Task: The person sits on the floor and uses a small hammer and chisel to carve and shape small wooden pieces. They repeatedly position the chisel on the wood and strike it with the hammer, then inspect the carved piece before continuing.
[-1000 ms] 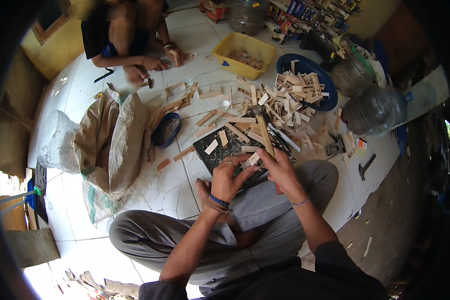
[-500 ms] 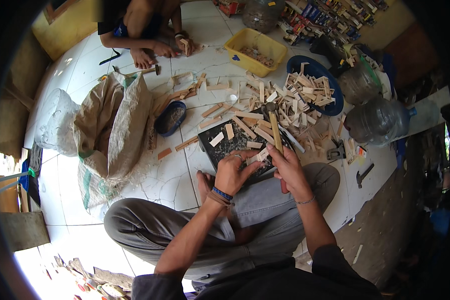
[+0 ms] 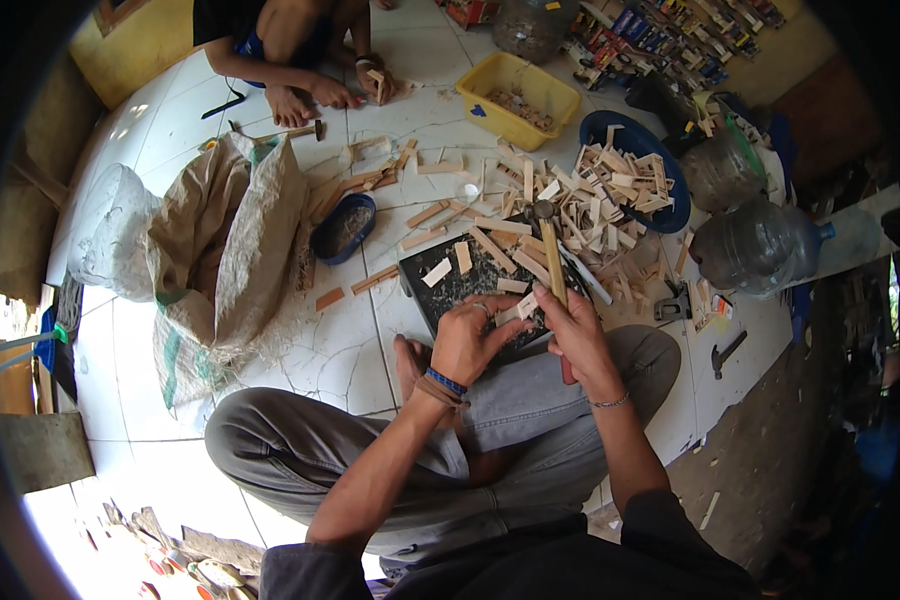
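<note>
My left hand (image 3: pixel 463 338) is closed on a small pale wooden piece (image 3: pixel 523 308) over a dark board (image 3: pixel 428 300). My right hand (image 3: pixel 578 335) grips a hammer (image 3: pixel 551 250), its head pointing away from me and the red end of its handle below my palm. The right thumb and fingertips are close to the wooden piece; whether they press on it I cannot tell. Several flat wooden strips (image 3: pixel 490 250) and sawdust-like bits lie on the board around my hands.
A heap of wooden pieces (image 3: pixel 580 205) spills beside a blue basin (image 3: pixel 678 205). A small blue tub (image 3: pixel 342 228) and an open sack (image 3: pixel 225 250) stand left; a yellow tub (image 3: pixel 520 105) lies beyond. Another hammer (image 3: pixel 728 352) is on the right. Across from me, a person's hand (image 3: pixel 375 85) holds a wooden piece.
The whole view has shifted slightly. My hands keep nearly the same grip on the wooden piece and the hammer, with little visible movement.
</note>
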The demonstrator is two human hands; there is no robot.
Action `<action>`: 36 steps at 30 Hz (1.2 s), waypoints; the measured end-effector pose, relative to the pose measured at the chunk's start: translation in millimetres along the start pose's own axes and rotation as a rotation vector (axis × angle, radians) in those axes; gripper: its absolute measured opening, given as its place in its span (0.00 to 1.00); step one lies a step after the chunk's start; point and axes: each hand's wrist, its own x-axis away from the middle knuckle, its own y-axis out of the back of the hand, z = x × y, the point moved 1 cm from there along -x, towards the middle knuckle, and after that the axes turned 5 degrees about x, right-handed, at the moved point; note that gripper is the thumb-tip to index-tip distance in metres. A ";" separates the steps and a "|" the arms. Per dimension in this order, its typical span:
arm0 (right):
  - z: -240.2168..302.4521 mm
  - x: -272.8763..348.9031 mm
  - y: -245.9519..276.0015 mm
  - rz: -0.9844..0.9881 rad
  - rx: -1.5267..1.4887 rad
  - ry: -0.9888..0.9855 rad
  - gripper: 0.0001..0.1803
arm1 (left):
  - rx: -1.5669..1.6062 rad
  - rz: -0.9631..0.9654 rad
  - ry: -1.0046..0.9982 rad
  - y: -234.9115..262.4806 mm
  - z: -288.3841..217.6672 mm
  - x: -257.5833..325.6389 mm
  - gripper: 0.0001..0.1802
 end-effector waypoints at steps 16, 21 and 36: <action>-0.5 -0.4 -2.0 -0.057 0.091 0.062 0.19 | 0.030 0.017 -0.001 -0.1 3.1 -0.5 0.18; 0.0 0.7 -3.5 -0.069 0.103 0.077 0.19 | 0.024 0.017 0.006 0.4 1.1 -0.6 0.18; -6.1 -2.2 -5.1 -0.066 0.068 0.073 0.19 | 0.032 0.003 0.015 0.9 0.5 -0.5 0.18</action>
